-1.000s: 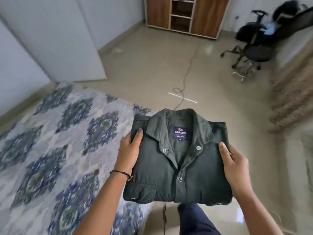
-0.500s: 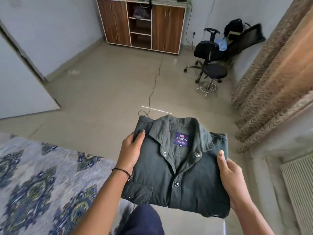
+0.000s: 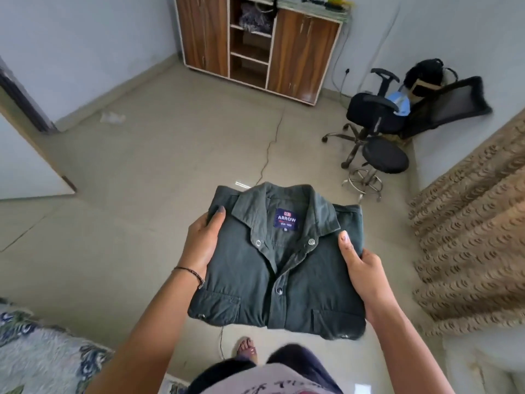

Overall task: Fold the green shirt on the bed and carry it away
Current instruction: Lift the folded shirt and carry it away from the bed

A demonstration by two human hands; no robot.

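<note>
Gripping folded green shirt (image 3: 279, 268), both hands

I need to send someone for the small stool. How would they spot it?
Start at the wooden cabinet on the far wall and look right to the black office chair. The stool stands just in front: round black seat, chrome ring base, no backrest or arms.

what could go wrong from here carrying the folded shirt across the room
1. The green shirt is pinched only at its sides by the left hand and right hand; its unsupported near edge may sag and the fold come undone.
2. A thin cable runs across the floor ahead, so a foot might catch on it.
3. The office chair and stool narrow the way on the right.
</note>
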